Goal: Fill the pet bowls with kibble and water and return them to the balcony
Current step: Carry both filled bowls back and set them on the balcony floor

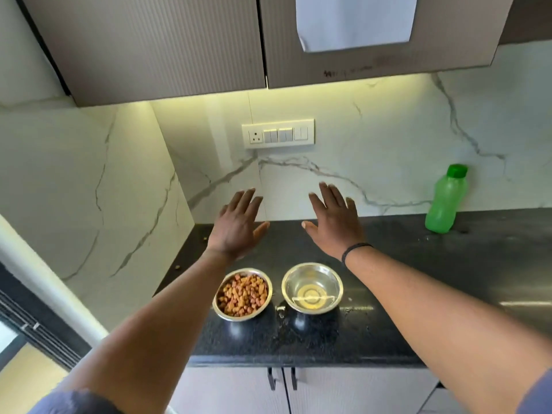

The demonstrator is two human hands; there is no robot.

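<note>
Two steel pet bowls stand side by side on the black stone counter [418, 279]. The left bowl [221, 312] is full of brown and orange kibble [242, 294]. The right bowl [337, 282] holds a little water at its bottom. My left hand [239, 225] is held out above and beyond the kibble bowl, fingers straight and spread, holding nothing. My right hand [334, 222] is stretched out the same way beyond the water bowl, a dark band on its wrist. Neither hand touches a bowl.
A green water bottle [445, 201] with its cap on stands at the back right against the marble wall. A switch panel [277, 133] is on the wall, cabinets hang overhead with a white cloth [355, 22]. A few stray kibble pieces [178, 267] lie at the counter's left edge.
</note>
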